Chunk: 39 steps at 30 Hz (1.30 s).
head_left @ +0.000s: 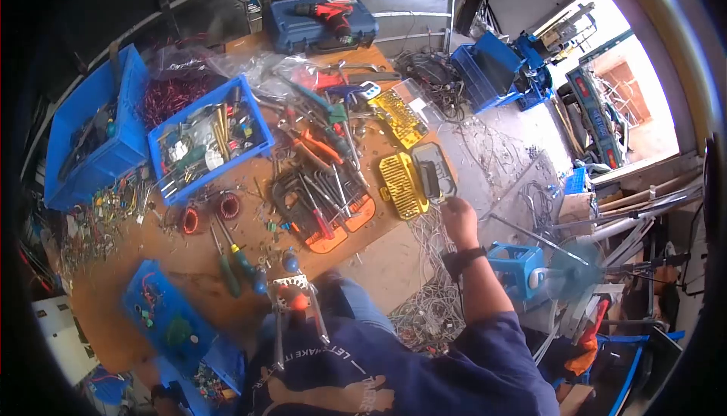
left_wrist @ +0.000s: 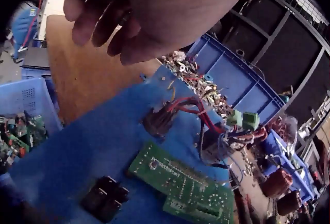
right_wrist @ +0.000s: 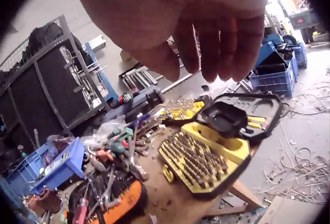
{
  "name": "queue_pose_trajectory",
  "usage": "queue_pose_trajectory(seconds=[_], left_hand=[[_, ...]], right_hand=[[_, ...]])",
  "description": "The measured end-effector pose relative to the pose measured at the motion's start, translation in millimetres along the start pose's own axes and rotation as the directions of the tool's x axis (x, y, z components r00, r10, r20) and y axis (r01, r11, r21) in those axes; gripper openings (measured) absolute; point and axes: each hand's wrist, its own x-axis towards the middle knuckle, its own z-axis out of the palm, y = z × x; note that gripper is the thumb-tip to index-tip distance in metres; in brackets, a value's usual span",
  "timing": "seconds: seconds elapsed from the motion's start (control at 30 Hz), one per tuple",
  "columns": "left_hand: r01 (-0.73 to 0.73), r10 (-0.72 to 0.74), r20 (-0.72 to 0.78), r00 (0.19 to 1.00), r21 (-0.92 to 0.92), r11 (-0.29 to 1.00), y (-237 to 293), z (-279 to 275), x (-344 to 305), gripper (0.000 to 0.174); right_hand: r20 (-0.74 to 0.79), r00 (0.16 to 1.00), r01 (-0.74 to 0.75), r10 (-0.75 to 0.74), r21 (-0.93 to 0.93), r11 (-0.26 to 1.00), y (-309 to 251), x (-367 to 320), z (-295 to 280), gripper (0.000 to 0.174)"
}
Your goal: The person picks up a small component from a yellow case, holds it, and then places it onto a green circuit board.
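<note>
Just right of centre, right hand (head_left: 458,218), slack and empty like left hand (left_wrist: 154,12), hovers by yellow plastic bit case (head_left: 401,185) opened for access.

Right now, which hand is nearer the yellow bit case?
Right. The right hand hangs close above the yellow bit case; the left hand is far off, over a blue tray with circuit boards.

Daylight blows out your head view's upper right; its fisheye rim goes dark. Up close, your left hand (left_wrist: 154,12) and right hand (right_wrist: 180,18) blur.
</note>
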Motion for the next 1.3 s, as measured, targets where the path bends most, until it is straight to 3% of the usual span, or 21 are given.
queue_pose_trajectory(seconds=[0.1,0.17,0.2,0.23,0.27,0.3,0.33,0.37,0.4,0.53,0.6,0.7,0.73,0.8,1.0,1.07,1.13,1.17,1.2,1.27,1.3], left_hand=[[0.087,-0.081,0.055,0.995,-0.104,0.991,12,-18,-6,0.022],[-0.149,0.129,-0.229,0.965,-0.072,0.986,-18,-6,-20,0.035],[-0.143,0.124,-0.243,0.962,-0.064,0.988,-26,-1,-34,0.035],[-0.009,0.01,-0.008,1.0,0.054,0.998,-35,3,-47,0.046],[0.096,-0.138,0.21,0.968,0.2,0.975,-41,3,-61,0.06],[0.168,-0.309,0.388,0.868,0.357,0.919,-44,4,-75,0.074],[0.2,-0.481,0.511,0.712,0.509,0.837,-42,5,-84,0.088],[0.21,-0.488,0.494,0.72,0.515,0.831,-36,19,-117,0.088],[-0.029,0.019,0.023,1.0,0.652,0.758,-31,34,-149,0.046],[-0.111,0.056,0.1,0.993,0.719,0.686,6,31,-211,0.044],[-0.173,0.066,0.171,0.983,0.749,0.639,29,30,-247,0.042],[-0.266,0.076,0.271,0.959,0.782,0.564,54,24,-287,0.04],[-0.295,0.079,0.302,0.95,0.79,0.538,54,24,-297,0.039],[-0.355,0.081,0.363,0.928,0.798,0.487,56,24,-310,0.038],[-0.547,0.051,0.57,0.82,0.753,0.366,67,32,-358,0.033],[-0.613,0.042,0.636,0.771,0.722,0.321,69,32,-366,0.032],[-0.678,0.033,0.697,0.716,0.684,0.271,50,42,-369,0.031],[-0.652,-0.011,0.706,0.708,0.66,0.375,43,51,-370,0.029],[-0.65,-0.013,0.704,0.71,0.662,0.375,45,53,-372,0.029],[-0.464,-0.221,0.59,0.777,0.773,0.433,51,59,-378,0.026],[-0.462,-0.224,0.588,0.777,0.774,0.433,51,59,-379,0.026]], right_hand=[[0.002,0.999,0.043,-0.044,0.11,0.993,-3,33,5,0.023],[0.019,0.998,0.065,-0.066,0.082,0.995,-3,57,13,0.026],[0.02,0.997,0.069,-0.071,0.099,0.993,1,72,20,0.026],[0.037,0.995,0.095,-0.097,0.071,0.993,7,85,28,0.026],[0.056,0.991,0.117,-0.119,0.043,0.992,15,95,36,0.026],[0.05,0.994,0.095,-0.102,0.132,0.987,24,107,44,0.023],[0.049,0.993,0.095,-0.103,0.153,0.984,30,120,50,0.023],[-0.011,0.983,0.183,-0.183,0.133,0.974,34,132,54,0.022],[-0.069,0.963,0.266,-0.26,0.107,0.958,37,143,58,0.021],[-0.068,0.96,0.276,-0.273,0.044,0.96,46,205,78,0.02],[0.036,0.953,0.303,-0.302,-0.019,0.953,32,225,75,0.02],[0.071,0.984,0.171,-0.165,-0.075,0.982,35,252,101,0.023],[0.072,0.982,0.176,-0.172,-0.061,0.982,40,258,111,0.023],[0.203,0.944,0.307,-0.261,-0.245,0.919,44,270,126,0.015],[0.173,0.964,0.24,-0.201,-0.25,0.938,48,277,155,0.018],[0.149,0.981,0.151,-0.12,-0.217,0.964,49,279,162,0.019],[0.144,0.985,0.126,-0.098,-0.198,0.972,43,276,157,0.02],[0.14,0.988,0.098,-0.073,-0.184,0.978,41,274,152,0.02],[0.141,0.987,0.099,-0.074,-0.181,0.978,38,273,147,0.02],[0.158,0.982,0.134,-0.103,-0.201,0.97,34,272,140,0.021],[0.16,0.982,0.135,-0.104,-0.199,0.971,34,272,141,0.021]])
